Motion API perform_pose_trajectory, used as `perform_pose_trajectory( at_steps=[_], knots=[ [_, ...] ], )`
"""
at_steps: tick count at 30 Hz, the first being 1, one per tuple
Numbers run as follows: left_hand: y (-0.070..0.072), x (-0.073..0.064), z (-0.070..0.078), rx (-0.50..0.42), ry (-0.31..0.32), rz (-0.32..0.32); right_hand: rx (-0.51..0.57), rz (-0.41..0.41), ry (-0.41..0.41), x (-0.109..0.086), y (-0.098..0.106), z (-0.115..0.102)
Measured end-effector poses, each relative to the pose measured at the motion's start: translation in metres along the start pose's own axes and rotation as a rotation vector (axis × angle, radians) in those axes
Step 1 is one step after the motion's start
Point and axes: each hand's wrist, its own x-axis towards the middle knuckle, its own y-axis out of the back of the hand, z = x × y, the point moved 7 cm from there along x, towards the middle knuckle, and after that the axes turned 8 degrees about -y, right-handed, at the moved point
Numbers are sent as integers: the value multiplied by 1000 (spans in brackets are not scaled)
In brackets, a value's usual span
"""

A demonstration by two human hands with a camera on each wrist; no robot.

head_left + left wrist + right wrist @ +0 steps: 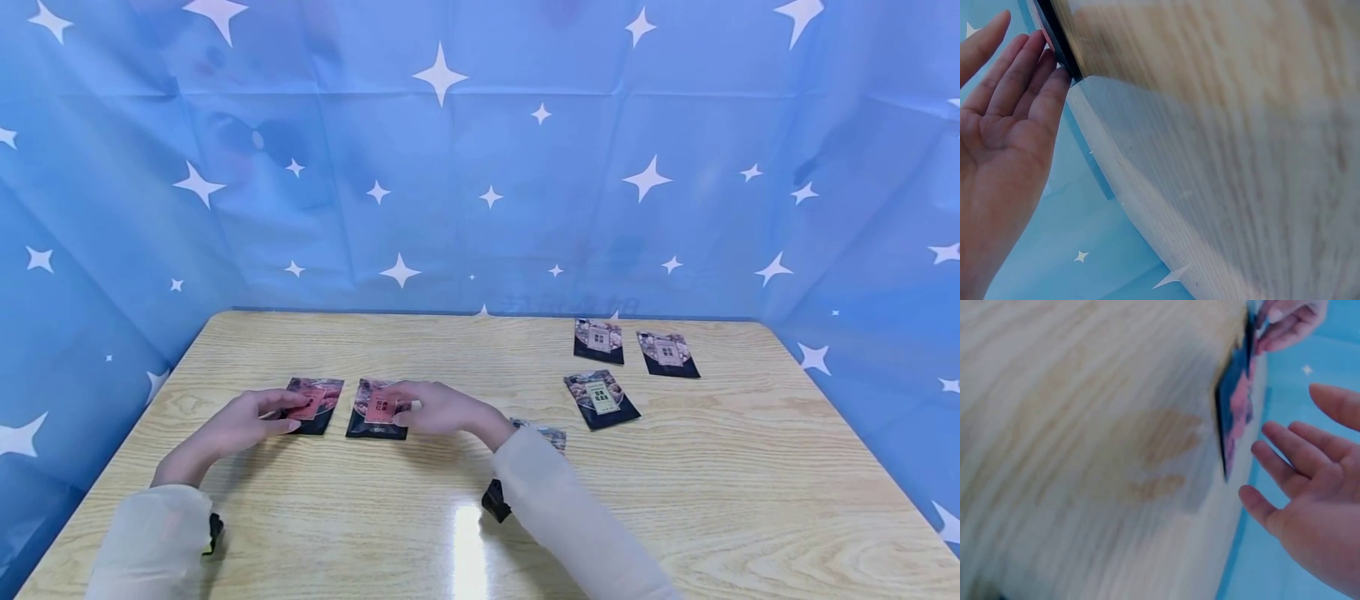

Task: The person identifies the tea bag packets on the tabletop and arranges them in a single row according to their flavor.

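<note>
My left hand (240,423) rests its fingertips on a black food packet with a red label (318,423) at the table's left; in the left wrist view its fingers are fairly straight against the packet's edge. A second red-labelled packet (363,429) lies just to the right. Over that one reaches my right hand (442,408), its fingers covering part of the label in the head view. The right wrist view shows those fingers spread and loosely bent, a gap between them and the packet (1239,403).
A packet with a green label (602,398) lies right of centre. Behind it are two purple-labelled packets, one (597,340) left of the other (667,353). My right sleeve partly hides another packet (553,435). A blue starred curtain (480,233) backs the wooden table (750,483).
</note>
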Motion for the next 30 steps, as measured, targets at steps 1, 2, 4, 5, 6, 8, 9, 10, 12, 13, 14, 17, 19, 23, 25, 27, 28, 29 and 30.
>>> perform_pose_trajectory(
  at_steps=[1, 2, 4, 5, 6, 8, 9, 10, 12, 13, 14, 17, 19, 23, 25, 27, 28, 29, 30],
  knots=[
    [0, 0, 0, 0, -2, -1, 0, 5, 3, -2, 3, 1],
    [0, 0, 0, 0, -4, -3, 4, 9, 5, -4, 6, 1],
    [-1, 1, 0, 0, -6, -6, 4, 17, 12, -10, 13, 2],
    [0, 1, -1, -1, -7, -6, 4, 21, 14, -13, 17, 3],
    [0, 1, -1, -1, -7, -5, 7, 29, 19, -16, 20, 3],
    [0, 1, -1, -2, -7, -5, 17, 47, 23, -22, 28, 6],
    [0, 1, 0, -4, -6, -5, 19, 59, 23, -25, 32, 8],
    [0, 1, 0, -6, -5, -5, 25, 70, 21, -28, 36, 10],
    [0, 0, 0, -9, -3, -5, 40, 86, 29, -34, 43, 13],
    [0, 0, 0, -10, -2, -5, 46, 90, 33, -37, 46, 15],
    [0, 1, 0, -12, -1, -4, 52, 93, 42, -41, 49, 17],
    [0, 1, -1, -17, 0, -1, 55, 91, 62, -51, 55, 23],
    [0, 1, -2, -20, 1, 1, 46, 91, 64, -58, 58, 28],
    [-1, 1, -3, -16, 6, 1, -6, 99, 61, -72, 60, 39],
    [-1, 1, -4, -12, 10, -1, -25, 102, 65, -79, 59, 43],
    [-1, 1, -4, -7, 11, -1, -38, 106, 78, -86, 59, 49],
    [-1, 1, -4, -7, 12, -1, -41, 108, 83, -90, 58, 51],
    [-1, 1, -4, -7, 12, -2, -39, 110, 89, -94, 58, 54],
    [-1, 1, -4, -8, 12, -1, -35, 110, 94, -97, 58, 56]
  ],
)
